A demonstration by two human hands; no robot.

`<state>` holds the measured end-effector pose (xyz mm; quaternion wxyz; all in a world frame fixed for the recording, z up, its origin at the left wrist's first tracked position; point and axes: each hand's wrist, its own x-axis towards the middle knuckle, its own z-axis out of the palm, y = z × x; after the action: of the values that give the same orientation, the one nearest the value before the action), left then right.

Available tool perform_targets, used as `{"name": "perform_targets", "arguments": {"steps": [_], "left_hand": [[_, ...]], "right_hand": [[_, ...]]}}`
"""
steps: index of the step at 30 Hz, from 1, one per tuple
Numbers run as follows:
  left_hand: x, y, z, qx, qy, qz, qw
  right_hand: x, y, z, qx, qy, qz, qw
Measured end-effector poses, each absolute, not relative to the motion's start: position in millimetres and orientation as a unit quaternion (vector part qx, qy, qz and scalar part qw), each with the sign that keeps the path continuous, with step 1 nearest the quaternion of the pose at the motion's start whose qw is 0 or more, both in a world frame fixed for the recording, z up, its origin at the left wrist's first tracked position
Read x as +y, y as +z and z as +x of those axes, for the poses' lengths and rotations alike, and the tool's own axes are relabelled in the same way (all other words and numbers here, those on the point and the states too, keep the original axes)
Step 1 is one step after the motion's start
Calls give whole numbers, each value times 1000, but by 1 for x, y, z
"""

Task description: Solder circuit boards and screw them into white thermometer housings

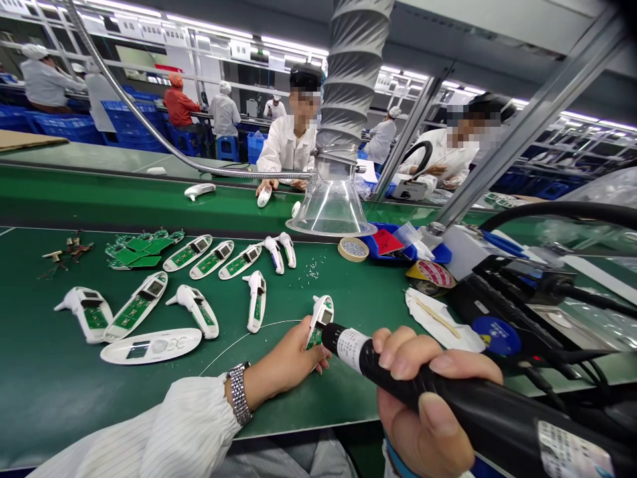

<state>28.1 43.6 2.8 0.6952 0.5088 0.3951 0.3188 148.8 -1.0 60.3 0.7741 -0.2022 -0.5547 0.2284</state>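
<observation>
My left hand [293, 355] grips a white ear thermometer housing [322, 311] with a green circuit board and a small display showing. In my right hand [428, 392] is a black electric screwdriver [368, 355], fingers wrapped round its body. Its front end points at the held housing; the bit's tip is hidden, so I cannot tell whether it touches a screw. Loose small screws [312, 271] lie on the green mat beyond my hands. To the left, several open thermometer housings [137, 309] with boards rest on the mat, beside one white cover [150, 346] with buttons.
A clear fume hood [331, 206] hangs over the bench. Near it are a round dish of screws [353, 248] and a blue tray [438, 252]. Circuit boards [142, 249] are piled at left. Black equipment [468, 312] with cables stands right. A co-worker [288, 143] sits opposite across the green conveyor.
</observation>
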Motion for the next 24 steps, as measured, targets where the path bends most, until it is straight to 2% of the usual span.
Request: {"name": "perform_targets", "arguments": {"steps": [15,24], "left_hand": [[60,6,21,362,349,296,812],[59,6,21,333,346,307,822]], "right_hand": [[-20,61,172,-535,215,-245,779],[-14,53,165,-530,226,-235,783]]}}
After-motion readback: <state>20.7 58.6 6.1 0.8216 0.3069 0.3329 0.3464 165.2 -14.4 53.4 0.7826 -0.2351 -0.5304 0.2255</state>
